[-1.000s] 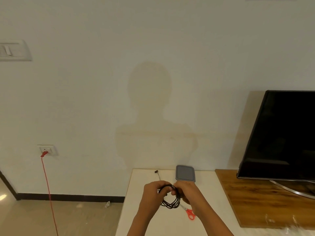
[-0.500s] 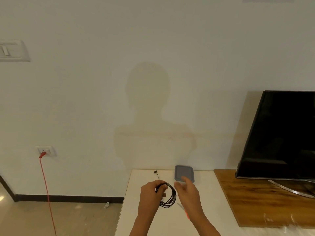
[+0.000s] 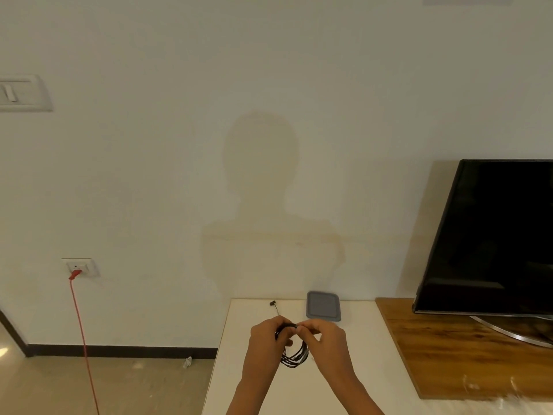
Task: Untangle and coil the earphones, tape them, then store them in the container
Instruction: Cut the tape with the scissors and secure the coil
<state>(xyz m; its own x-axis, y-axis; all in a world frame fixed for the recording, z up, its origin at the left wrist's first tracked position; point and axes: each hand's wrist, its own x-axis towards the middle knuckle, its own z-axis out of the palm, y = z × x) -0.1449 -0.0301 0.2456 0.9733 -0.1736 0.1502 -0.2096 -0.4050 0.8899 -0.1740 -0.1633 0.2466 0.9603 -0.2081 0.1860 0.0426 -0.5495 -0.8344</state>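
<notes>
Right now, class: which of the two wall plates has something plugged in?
The lower wall plate, near the floor: a red cord hangs from it. The upper plate carries only a switch.

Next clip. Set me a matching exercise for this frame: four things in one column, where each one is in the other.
Things:
1. black coiled earphone cable
2. grey rectangular container
3. black flat television screen
4. red cord

Places:
A. plugged into the wall socket
B. standing on the brown wooden board
C. pinched between the left hand and right hand
D. at the far edge of the white table, by the wall

Pairs: 1-C, 2-D, 3-B, 4-A
</notes>
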